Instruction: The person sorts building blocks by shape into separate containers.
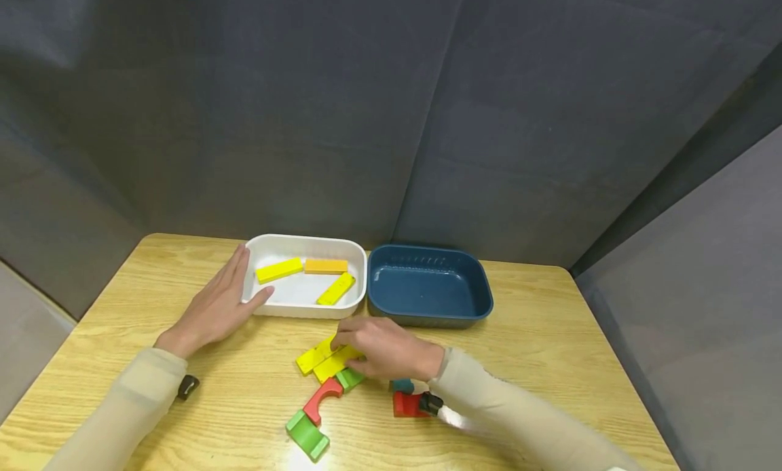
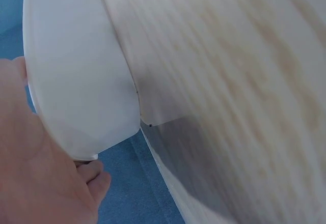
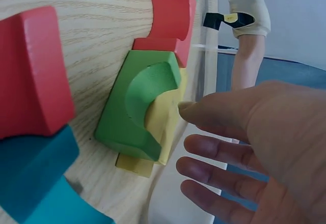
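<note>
My left hand (image 1: 215, 307) rests against the left end of a white tray (image 1: 305, 311), fingers straight along its wall and thumb over the front rim. In the left wrist view, fingertips (image 2: 95, 179) show at the tray's corner. My right hand (image 1: 385, 349) is over two yellow blocks (image 1: 314, 359) on the table. In the right wrist view its fingers are spread and loosely bent, the thumb (image 3: 204, 109) close to a yellow block (image 3: 165, 114) behind a green arch block (image 3: 114, 117); contact is unclear. Inside the tray lie two yellow blocks (image 1: 279, 270) and an orange block (image 1: 326, 267).
A dark blue tray (image 1: 427, 318) stands right of the white one. Nearer me are a red arch block (image 1: 314, 403) and another green arch block (image 1: 305, 436). A red block (image 1: 406, 404) and a blue block (image 1: 401, 385) lie by my right wrist. Grey curtains (image 1: 305, 118) surround the table.
</note>
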The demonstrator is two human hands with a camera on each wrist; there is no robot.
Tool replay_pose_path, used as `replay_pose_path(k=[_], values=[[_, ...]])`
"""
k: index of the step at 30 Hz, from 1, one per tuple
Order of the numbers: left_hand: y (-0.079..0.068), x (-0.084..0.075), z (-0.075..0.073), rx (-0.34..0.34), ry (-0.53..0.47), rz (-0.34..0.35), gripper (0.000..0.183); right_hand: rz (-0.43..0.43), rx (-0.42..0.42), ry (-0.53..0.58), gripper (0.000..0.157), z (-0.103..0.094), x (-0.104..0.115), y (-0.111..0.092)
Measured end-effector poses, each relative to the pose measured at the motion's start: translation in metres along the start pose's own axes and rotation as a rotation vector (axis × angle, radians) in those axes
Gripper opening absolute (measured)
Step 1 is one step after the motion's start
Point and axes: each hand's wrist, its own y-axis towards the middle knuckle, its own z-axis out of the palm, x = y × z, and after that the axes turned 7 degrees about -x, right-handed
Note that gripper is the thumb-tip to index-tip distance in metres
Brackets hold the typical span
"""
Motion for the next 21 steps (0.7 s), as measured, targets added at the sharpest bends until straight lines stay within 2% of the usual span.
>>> replay_pose_path(k=[7,21], values=[[0.001,0.000,0.001,-0.005,-0.001,0.000,0.105,0.005,0.027,0.020,0.029,0.009,-0.004,0.002],[0.000,-0.001,0.000,-0.002,-0.001,-0.003,0.105,0.015,0.082,-0.044,0.028,0.015,-0.003,0.005]])
